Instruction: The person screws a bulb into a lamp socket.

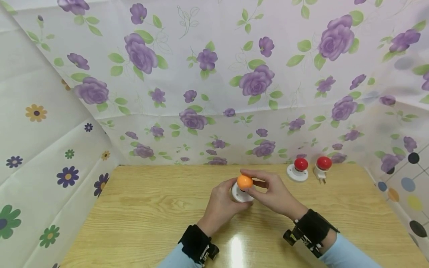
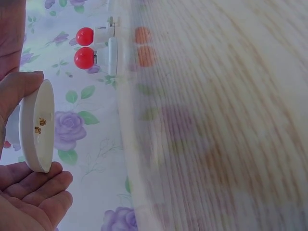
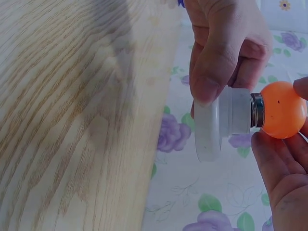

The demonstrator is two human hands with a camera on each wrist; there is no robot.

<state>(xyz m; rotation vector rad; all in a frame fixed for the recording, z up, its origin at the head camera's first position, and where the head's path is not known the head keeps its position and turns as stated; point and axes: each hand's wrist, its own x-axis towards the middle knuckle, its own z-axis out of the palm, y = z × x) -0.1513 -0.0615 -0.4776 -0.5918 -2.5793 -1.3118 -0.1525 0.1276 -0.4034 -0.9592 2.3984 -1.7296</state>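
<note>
My left hand (image 1: 219, 203) grips the rim of a round white lamp holder (image 1: 238, 196), held above the table. Brass terminals show inside the hollow underside of the lamp holder (image 2: 43, 139) in the left wrist view. With thumb and fingers, my right hand (image 1: 276, 191) pinches an orange light bulb (image 1: 245, 182). The right wrist view has the orange bulb (image 3: 283, 111) lying sideways in line with the socket. Part of its metal screw thread (image 3: 257, 109) shows at the socket mouth; how deep it sits is hidden.
At the back right of the wooden table (image 1: 157, 201), a red bulb (image 1: 301, 164) sits in a round white holder (image 1: 296, 175). Beside it, another red bulb (image 1: 324, 163) sits in a white plug adapter (image 1: 320, 174) with metal prongs. Flowered cloth (image 1: 207, 96) hangs behind the table.
</note>
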